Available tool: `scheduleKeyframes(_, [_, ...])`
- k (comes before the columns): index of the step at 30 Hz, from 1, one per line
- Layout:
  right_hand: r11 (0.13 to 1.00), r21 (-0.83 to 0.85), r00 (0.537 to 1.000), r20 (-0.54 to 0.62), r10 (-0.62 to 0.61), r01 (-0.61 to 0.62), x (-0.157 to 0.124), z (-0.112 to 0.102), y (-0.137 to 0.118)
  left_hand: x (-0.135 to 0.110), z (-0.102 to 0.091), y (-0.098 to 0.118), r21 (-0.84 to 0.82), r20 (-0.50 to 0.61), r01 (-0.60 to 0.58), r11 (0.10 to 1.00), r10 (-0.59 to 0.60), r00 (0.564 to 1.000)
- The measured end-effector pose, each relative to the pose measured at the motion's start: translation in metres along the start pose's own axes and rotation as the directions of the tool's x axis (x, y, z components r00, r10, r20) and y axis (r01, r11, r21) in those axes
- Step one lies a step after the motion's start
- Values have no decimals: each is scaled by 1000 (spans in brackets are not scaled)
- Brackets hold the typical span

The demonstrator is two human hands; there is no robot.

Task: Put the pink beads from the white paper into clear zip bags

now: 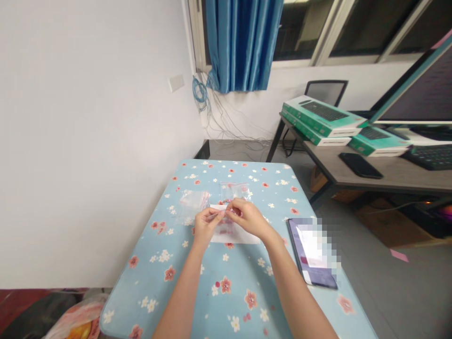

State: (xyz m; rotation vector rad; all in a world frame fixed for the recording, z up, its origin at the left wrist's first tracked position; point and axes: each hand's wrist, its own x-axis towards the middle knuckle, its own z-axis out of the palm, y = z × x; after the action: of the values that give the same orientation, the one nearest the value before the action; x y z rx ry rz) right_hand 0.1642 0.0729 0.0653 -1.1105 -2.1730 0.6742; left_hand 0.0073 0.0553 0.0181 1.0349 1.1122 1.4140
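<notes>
Both of my hands meet over a sheet of white paper (247,237) on the table. My left hand (206,226) is closed in a pinch at the edge of what looks like a small clear plastic bag (229,229) with reddish marks. My right hand (245,215) pinches close beside it, at the same upper edge, its fingers curled. Small reddish bits show by the right fingertips, too small to name. A clear plastic bag (193,200) with whitish contents lies left of the hands. Another clear bag (235,189) lies just beyond them.
A phone (310,254) lies at the right edge of the flowered blue table (219,301). A desk (381,176) to the right bears green keyboard boxes (318,115), a dark phone (360,165), a keyboard (432,156) and a monitor (420,89). A white wall (88,141) borders the left side.
</notes>
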Motion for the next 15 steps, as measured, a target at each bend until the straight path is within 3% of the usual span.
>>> scheduleKeyframes(7, [998,18,998,18,60,-60,-2,-8,5,0,4,0,-42,-22,25,999,-26,999])
scheduleKeyframes(15, [999,45,998,66,9,-12,-3,-9,3,0,4,-3,31,51,27,999,-29,998])
